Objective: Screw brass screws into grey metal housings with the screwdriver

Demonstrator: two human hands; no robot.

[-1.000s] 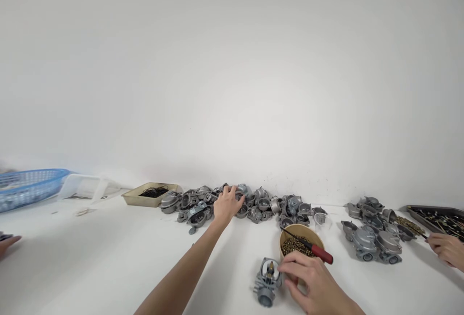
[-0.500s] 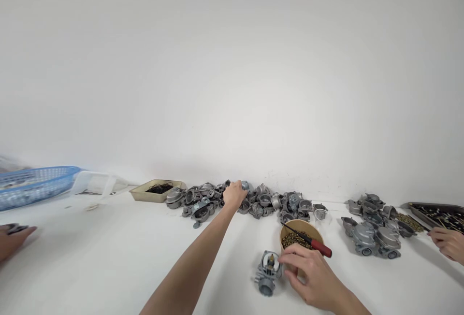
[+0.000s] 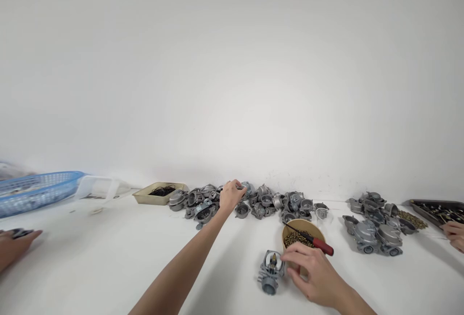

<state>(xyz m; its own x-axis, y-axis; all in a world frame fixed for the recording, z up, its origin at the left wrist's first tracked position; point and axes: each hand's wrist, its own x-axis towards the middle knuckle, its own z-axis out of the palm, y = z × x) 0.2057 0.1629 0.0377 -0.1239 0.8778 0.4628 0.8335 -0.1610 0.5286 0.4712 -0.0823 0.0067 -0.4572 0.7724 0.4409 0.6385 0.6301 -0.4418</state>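
My left hand (image 3: 231,196) reaches into a long pile of grey metal carburetor parts (image 3: 266,200) by the wall. Its fingers are bent and closed around something that I cannot make out. A carburetor body (image 3: 270,272) lies near me with its open side up, a brass piece showing inside. My right hand (image 3: 314,272) is beside it, fingers apart and holding nothing; the fingertips are at the body's right edge, and I cannot tell whether they touch. Behind that hand stands a tan tub (image 3: 320,228) of small brass screws, with a red-handled screwdriver (image 3: 322,246) resting across it.
More carburetors (image 3: 377,235) stand at right, by loose brass pieces (image 3: 411,218) and a dark tray (image 3: 435,208). A co-worker's hand (image 3: 455,234) is there. At left are a beige tray (image 3: 145,198) with black rings, a white container (image 3: 94,187), a blue basket (image 3: 43,192) and another person's hand (image 3: 20,247).
My left hand has shifted slightly left over the pile. My right hand stays beside the carburetor body. The view has moved a little.
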